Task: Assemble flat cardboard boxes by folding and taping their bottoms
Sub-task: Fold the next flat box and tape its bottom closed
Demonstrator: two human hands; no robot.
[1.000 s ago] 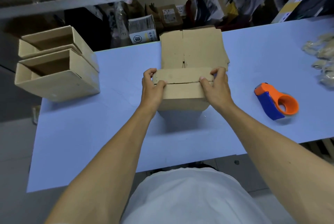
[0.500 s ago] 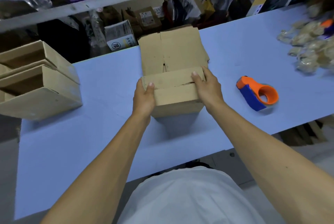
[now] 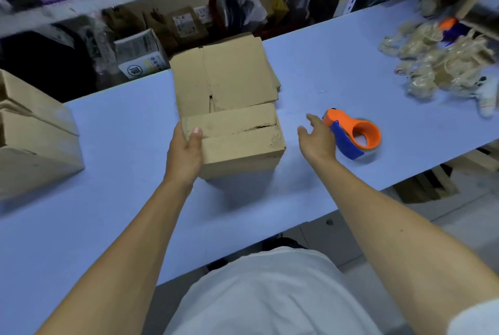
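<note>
Flaps are folded, tape's still to go. Left hand (image 3: 186, 151) is gripping the box (image 3: 237, 143) mid-table (image 3: 135, 199), thumb pinning a flap; right hand (image 3: 317, 137) is reaching open-fingered (holding nothing) beside the dispenser (image 3: 353, 133).

The flat light-blue table (image 3: 129, 129) carries a folded brown cardboard box (image 3: 240, 145), a stack of flattened cardboard blanks (image 3: 229, 75), an orange-and-blue tape dispenser (image 3: 356, 133), assembled cardboard boxes (image 3: 35, 134) and crumpled clear tape scraps (image 3: 437, 62).

The finished boxes (image 3: 32, 129) are cut off at the left edge; the tape scraps (image 3: 437, 64) blur.
</note>
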